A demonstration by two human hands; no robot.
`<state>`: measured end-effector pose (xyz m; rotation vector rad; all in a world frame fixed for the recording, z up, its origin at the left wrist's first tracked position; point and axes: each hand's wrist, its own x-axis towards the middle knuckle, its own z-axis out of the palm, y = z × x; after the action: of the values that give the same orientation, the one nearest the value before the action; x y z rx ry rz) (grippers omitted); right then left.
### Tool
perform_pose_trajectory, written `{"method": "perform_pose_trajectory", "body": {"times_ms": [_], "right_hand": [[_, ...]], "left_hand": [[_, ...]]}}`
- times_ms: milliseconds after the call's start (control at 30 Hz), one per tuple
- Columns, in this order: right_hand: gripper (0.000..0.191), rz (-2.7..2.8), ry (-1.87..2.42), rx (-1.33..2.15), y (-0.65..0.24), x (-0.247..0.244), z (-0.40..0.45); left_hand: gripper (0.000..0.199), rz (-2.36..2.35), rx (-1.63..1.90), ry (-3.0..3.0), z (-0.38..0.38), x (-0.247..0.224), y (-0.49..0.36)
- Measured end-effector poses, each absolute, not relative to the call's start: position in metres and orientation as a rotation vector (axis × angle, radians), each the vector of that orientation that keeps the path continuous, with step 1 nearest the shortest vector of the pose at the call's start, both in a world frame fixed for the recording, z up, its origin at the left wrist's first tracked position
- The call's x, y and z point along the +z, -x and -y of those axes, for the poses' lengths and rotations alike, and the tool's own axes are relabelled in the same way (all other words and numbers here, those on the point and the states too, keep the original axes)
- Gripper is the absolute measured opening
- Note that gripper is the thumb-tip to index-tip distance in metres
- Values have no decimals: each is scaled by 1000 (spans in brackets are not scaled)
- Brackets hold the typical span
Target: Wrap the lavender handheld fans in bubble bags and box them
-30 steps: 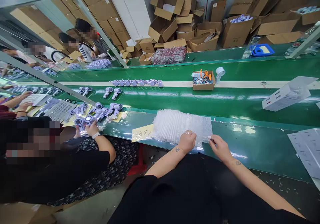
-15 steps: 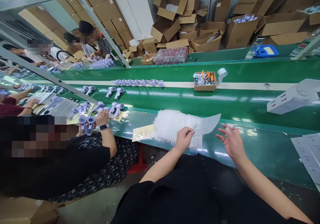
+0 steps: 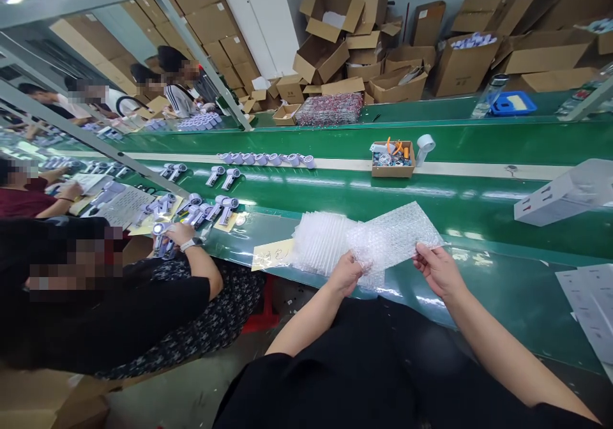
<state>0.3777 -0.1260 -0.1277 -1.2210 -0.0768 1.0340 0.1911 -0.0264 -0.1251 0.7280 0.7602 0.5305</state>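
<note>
A clear bubble-wrap bag [image 3: 400, 232] is stretched between my two hands, tilted above the table. My left hand [image 3: 348, 274] pinches its near left corner, close to the fanned stack of bubble-wrap bags [image 3: 318, 240]. With fingers closed, my right hand [image 3: 437, 266] grips its right edge. Whether the bag's mouth is parted cannot be made out. A yellow paper label [image 3: 272, 255] with handwriting lies at the left side of the stack.
To my left a co-worker [image 3: 191, 244] handles handheld fans [image 3: 225, 204]. A small carton of tools and parts [image 3: 393, 161] stands ahead beside a white fan [image 3: 424, 148]. At right are a white box [image 3: 546, 196] and printed sheets [image 3: 589, 301]. Opened cartons [image 3: 320, 59] pile up behind.
My right hand, earlier apart with fingers spread, has closed on the bag's right edge. The bag has turned and now shows its broad face. The co-worker's hand has moved lower over the fans.
</note>
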Motion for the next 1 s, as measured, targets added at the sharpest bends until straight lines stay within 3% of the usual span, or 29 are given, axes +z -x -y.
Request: {"method": "perform_pose_trajectory", "body": {"times_ms": [100, 400, 500, 633, 800, 900, 1000], "right_hand": [[34, 70, 1237, 1052, -371, -131, 129], [26, 41, 1209, 1105, -375, -139, 136], [29, 389, 1226, 1278, -371, -140, 156], [43, 1261, 1509, 1664, -385, -156, 197], [45, 1434, 2021, 1473, -430, -148, 208], [48, 1382, 1768, 1346, -417, -128, 200], [49, 1672, 1508, 1514, -396, -131, 201]], "left_hand": [[34, -787, 578, -690, 24, -129, -194], [30, -947, 740, -594, 29, -134, -198], [29, -961, 777, -560, 26, -134, -194], [29, -971, 811, -545, 23, -132, -189], [31, -995, 830, -535, 29, -132, -189], [33, -1016, 855, -519, 36, -133, -195], [33, -1024, 859, -515, 42, -131, -200]]}}
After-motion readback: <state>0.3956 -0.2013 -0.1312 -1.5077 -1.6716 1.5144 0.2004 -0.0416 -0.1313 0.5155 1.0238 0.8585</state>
